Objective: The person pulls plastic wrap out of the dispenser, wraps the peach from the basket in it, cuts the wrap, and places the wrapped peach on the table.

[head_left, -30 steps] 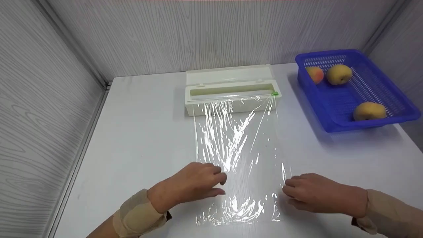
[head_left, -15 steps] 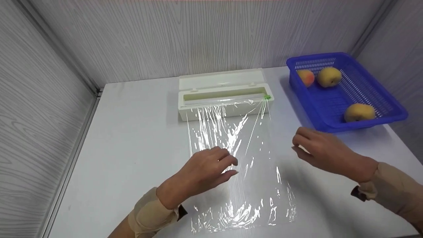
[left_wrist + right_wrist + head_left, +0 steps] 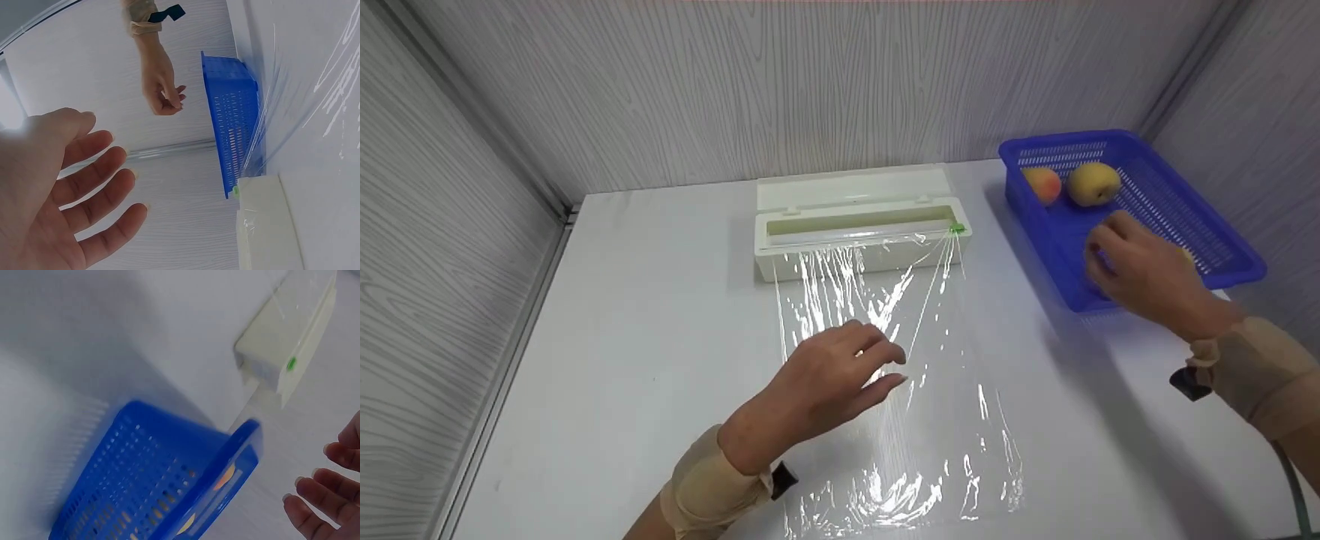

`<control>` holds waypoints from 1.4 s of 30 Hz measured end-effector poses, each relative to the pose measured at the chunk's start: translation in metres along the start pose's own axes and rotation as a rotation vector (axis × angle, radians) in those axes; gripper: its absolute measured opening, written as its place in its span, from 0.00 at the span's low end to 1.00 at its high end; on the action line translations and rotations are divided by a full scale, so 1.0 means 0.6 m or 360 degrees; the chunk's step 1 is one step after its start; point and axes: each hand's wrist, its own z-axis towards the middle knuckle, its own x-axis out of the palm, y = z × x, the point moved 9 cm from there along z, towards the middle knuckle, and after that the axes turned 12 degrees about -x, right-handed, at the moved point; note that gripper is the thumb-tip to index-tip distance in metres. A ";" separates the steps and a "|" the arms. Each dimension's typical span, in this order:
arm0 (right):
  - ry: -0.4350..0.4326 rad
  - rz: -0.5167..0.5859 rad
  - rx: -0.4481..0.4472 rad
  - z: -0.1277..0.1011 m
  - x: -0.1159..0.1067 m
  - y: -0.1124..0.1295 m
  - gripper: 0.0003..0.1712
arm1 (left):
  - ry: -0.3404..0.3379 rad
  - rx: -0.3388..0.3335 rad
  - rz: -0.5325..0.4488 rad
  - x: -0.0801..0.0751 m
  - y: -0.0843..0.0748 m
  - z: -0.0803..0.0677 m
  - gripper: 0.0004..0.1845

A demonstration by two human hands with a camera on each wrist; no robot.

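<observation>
My left hand [image 3: 840, 375] hovers over a sheet of clear plastic wrap [image 3: 900, 450], fingers loosely bent, holding nothing. The wrap runs toward me from a white wrap dispenser box [image 3: 859, 259], its lid [image 3: 851, 189] tipped back. A small green slide cutter [image 3: 957, 228] sits at the box's right end. In the head view my right hand [image 3: 1144, 274] overlaps the near part of a blue plastic basket [image 3: 1039, 247]. The right wrist view shows its fingers [image 3: 320, 495] relaxed above the rim, with nothing between them. Inside the basket are a yellow-red peach [image 3: 1042, 185] and a yellow one [image 3: 1093, 184].
A third yellow fruit [image 3: 1188, 256] in the basket is mostly hidden behind my right hand. White wood-grain panels [image 3: 660, 90] enclose the white table [image 3: 660, 315] at the back and sides. The basket stands near the table's right edge.
My right hand has left the wrap's right edge and moved up and right over the basket. My left hand has lifted slightly and shifted right. The wrap now lies loose on the table.
</observation>
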 end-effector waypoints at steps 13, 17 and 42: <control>0.0278 0.0120 0.0760 -0.048 0.009 -0.191 0.11 | -0.0078 -0.0092 -0.0132 -0.015 0.012 0.005 0.06; 0.0424 0.0193 0.0958 -0.070 0.025 -0.224 0.15 | -0.0110 -0.0122 -0.0200 -0.024 0.012 0.014 0.06; 0.1200 0.0445 0.1142 -0.175 0.115 -0.266 0.43 | -0.0061 -0.0176 -0.0242 -0.012 0.030 0.015 0.04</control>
